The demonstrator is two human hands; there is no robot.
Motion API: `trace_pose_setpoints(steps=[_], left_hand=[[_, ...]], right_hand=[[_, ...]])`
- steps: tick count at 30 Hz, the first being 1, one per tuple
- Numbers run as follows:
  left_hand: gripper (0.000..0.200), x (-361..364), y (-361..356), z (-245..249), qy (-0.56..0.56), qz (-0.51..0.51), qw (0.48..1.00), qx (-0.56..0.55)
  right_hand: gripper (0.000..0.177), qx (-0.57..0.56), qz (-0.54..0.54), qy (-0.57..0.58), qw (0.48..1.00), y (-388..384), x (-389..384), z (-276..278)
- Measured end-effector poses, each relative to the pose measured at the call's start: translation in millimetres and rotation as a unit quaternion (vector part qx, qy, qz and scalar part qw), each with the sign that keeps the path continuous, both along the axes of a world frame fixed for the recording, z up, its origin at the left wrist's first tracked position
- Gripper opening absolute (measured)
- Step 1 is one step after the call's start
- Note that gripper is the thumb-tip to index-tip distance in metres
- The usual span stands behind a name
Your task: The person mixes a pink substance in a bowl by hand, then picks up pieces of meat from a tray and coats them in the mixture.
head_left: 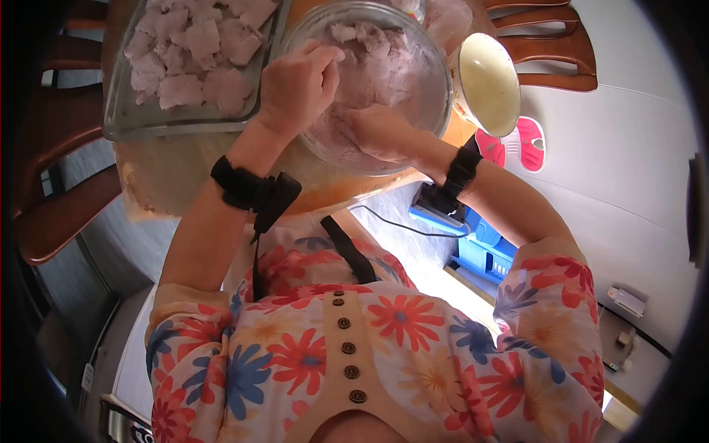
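A large round glass bowl (436,111) holds pale pinkish, powder-coated pieces (384,63). Over its left rim is my left hand (301,85), its fingers curled closed; what they hold, if anything, is hidden. My right hand (380,133) reaches down into the lower part of the bowl, its fingertips hidden among the coated pieces. Left of the bowl, a rectangular glass tray (118,118) carries many similar coated pieces (203,44), piled loosely.
A cream-coloured bowl (489,85) stands tilted at the right of the glass bowl, beside a plastic bag (447,22). Wooden chairs (550,44) flank the table (162,173). Pink slippers (532,144) and a blue crate (480,247) are on the floor to the right.
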State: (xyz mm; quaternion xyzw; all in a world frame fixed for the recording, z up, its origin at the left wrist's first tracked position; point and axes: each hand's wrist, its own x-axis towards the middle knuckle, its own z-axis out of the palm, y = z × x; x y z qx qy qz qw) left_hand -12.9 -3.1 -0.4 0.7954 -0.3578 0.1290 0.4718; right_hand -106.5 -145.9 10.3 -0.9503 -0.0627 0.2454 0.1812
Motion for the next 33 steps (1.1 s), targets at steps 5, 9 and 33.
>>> trace_pose_setpoints(steps=[5,9,33], left_hand=[[0.011,-1.0,-1.5,-0.1,0.016,0.006,1.000,-0.004],[0.012,0.4,-0.3,0.4,-0.004,0.009,1.000,0.023],[0.013,3.4,-1.3,-5.4,-0.033,0.011,0.999,0.011]], right_hand=[[0.018,-0.059,0.039,0.000,0.997,6.4,9.5,4.8],[0.019,-0.031,0.019,-0.039,0.999,-4.3,11.8,-13.3],[0.017,0.007,-0.014,-0.142,0.990,-15.5,-9.5,27.2]])
